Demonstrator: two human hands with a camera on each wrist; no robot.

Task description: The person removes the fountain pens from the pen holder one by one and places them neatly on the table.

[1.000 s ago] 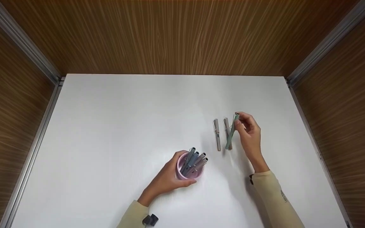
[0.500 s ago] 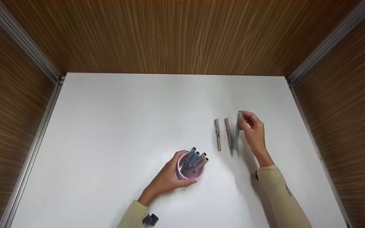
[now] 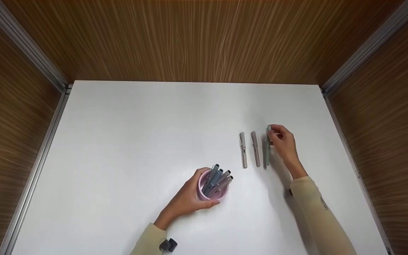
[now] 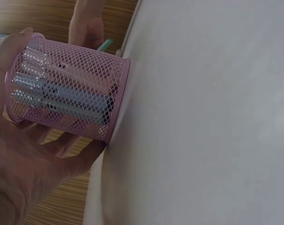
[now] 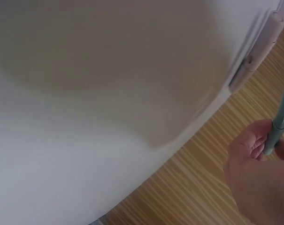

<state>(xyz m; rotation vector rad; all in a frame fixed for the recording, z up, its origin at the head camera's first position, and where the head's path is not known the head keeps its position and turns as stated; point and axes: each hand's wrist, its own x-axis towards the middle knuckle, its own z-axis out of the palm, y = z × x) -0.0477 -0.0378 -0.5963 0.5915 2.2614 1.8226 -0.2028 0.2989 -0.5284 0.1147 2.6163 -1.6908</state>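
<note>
My left hand grips a pink mesh pen cup, its fingers and thumb curled round the side. Several capped pens, bluish and pale pink, lean inside it. At the right, my right hand pinches a green pen near its upper end between thumb and fingers. That pen points toward the person, beside two pens lying on the table: a pinkish one close to its left and a silvery-beige one further left. All three run nearly parallel.
A white table carries everything. Brown wood-grain panels rise at its back and both sides, with metal rails along the corners. Small dark devices are worn at the wrists.
The right hand has moved right with the green pen, from over the pinkish pen to beside it. The pen has swung from slanted to almost straight. The left hand and cup stay put.
</note>
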